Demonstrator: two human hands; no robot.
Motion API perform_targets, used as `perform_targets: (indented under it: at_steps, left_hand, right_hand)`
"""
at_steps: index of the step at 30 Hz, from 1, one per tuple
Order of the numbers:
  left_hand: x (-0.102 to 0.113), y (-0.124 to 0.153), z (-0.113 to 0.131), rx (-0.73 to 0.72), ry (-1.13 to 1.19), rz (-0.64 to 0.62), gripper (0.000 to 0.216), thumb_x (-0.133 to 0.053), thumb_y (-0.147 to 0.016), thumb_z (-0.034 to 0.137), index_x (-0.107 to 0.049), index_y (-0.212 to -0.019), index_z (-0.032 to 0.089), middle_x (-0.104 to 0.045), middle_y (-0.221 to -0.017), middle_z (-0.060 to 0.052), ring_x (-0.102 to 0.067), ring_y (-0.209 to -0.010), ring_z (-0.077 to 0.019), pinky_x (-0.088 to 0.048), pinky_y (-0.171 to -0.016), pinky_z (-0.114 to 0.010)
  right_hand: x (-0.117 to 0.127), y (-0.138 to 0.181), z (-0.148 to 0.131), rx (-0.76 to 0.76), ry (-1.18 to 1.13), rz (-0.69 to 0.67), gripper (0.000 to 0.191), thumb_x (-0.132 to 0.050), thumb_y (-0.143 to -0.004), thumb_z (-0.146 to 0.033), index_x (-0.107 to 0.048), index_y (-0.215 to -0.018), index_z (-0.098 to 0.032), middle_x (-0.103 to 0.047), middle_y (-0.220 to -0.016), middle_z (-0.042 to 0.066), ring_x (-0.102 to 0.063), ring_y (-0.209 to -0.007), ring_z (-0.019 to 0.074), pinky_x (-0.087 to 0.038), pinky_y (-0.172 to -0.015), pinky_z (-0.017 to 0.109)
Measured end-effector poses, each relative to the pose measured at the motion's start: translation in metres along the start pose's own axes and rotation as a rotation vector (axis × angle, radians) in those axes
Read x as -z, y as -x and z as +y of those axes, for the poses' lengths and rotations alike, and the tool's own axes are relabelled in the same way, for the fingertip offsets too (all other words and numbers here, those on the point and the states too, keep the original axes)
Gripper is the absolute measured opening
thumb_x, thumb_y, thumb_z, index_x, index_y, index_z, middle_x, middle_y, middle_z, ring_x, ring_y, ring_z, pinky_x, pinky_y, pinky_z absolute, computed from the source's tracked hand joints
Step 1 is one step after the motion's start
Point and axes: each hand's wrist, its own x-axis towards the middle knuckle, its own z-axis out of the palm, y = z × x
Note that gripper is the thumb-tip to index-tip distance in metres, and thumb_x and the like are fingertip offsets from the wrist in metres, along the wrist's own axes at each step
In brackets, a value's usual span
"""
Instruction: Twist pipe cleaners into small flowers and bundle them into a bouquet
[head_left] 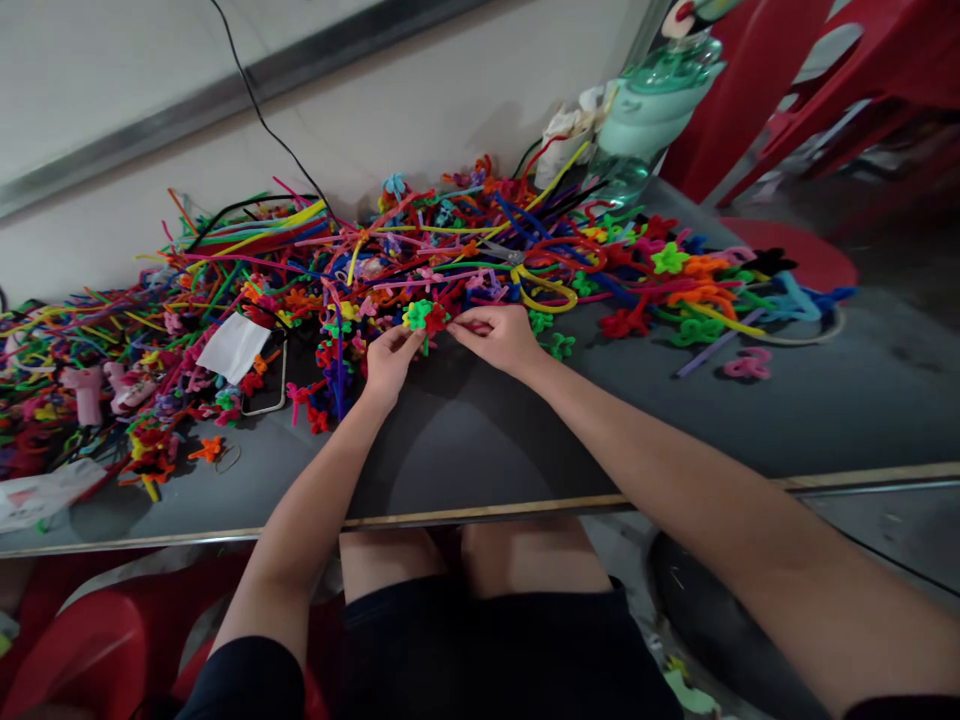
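Note:
My left hand (390,366) is closed in a pinch on a green pipe-cleaner flower (419,313), held just above the table. A red pipe-cleaner flower (436,318) sits right against the green one, between my hands. My right hand (499,338) has its thumb and fingers pinched together at the red flower's right side. What those fingertips grip is too small to make out. Behind my hands lies a long heap of coloured pipe cleaners (255,240) and finished flowers. Yellow-handled scissors (551,292) rest just beyond my right hand.
A white paper piece (234,348) lies on a pale-edged phone-like object (268,388) at left. A green water bottle (637,120) stands at the back right. Orange flowers (703,285) and a pink flower (748,364) lie on the grey table (480,440). Red chairs (90,640) stand nearby.

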Motion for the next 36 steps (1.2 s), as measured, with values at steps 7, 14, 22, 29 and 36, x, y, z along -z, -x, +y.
perform_targets:
  at_steps: [7,14,22,29,36]
  left_hand:
    - [0.002,0.002,-0.003,-0.057,-0.098,0.095,0.014,-0.079,-0.066,0.026,-0.071,-0.068,0.014,-0.060,-0.055,0.002,-0.050,-0.052,-0.0076,-0.037,-0.054,-0.020]
    - [-0.002,0.000,-0.001,-0.003,0.025,0.086,0.008,-0.076,-0.069,0.018,-0.069,-0.066,0.014,-0.064,-0.060,0.001,-0.050,-0.054,-0.0070,-0.037,-0.056,-0.019]
    - [-0.010,0.005,0.001,0.125,0.339,0.079,0.012,-0.074,-0.072,0.016,-0.065,-0.065,0.013,-0.060,-0.059,0.004,-0.049,-0.052,-0.0036,-0.038,-0.055,-0.016]
    - [-0.009,0.006,0.001,0.150,0.355,0.060,0.012,-0.072,-0.076,0.017,-0.065,-0.067,0.013,-0.058,-0.059,0.004,-0.048,-0.052,-0.0032,-0.039,-0.055,-0.015]
    - [-0.010,0.008,0.006,0.188,0.362,0.044,0.017,-0.071,-0.078,0.021,-0.063,-0.064,0.014,-0.059,-0.057,0.004,-0.050,-0.051,-0.0038,-0.039,-0.054,-0.015]
  right_hand:
    - [-0.001,0.004,-0.005,0.081,0.103,0.010,0.023,-0.062,-0.080,-0.036,-0.076,-0.078,-0.018,-0.074,-0.073,0.006,-0.063,-0.058,0.0159,-0.047,-0.058,0.028]
    - [-0.002,0.005,-0.012,0.109,0.094,-0.020,0.023,-0.062,-0.079,-0.038,-0.075,-0.075,-0.020,-0.072,-0.069,0.005,-0.057,-0.053,0.0139,-0.043,-0.055,0.027]
    - [-0.004,0.002,-0.015,-0.046,-0.113,-0.091,0.032,-0.062,-0.080,-0.044,-0.076,-0.076,-0.014,-0.062,-0.054,0.001,-0.044,-0.047,0.0093,-0.032,-0.048,0.025]
    - [-0.003,0.001,-0.019,-0.078,-0.123,-0.110,0.033,-0.063,-0.078,-0.045,-0.073,-0.070,-0.014,-0.059,-0.051,0.000,-0.042,-0.046,0.0089,-0.030,-0.048,0.025]
    - [-0.003,0.001,-0.018,-0.080,-0.142,-0.122,0.037,-0.063,-0.078,-0.049,-0.073,-0.071,-0.015,-0.058,-0.051,0.000,-0.040,-0.046,0.0082,-0.030,-0.048,0.024]
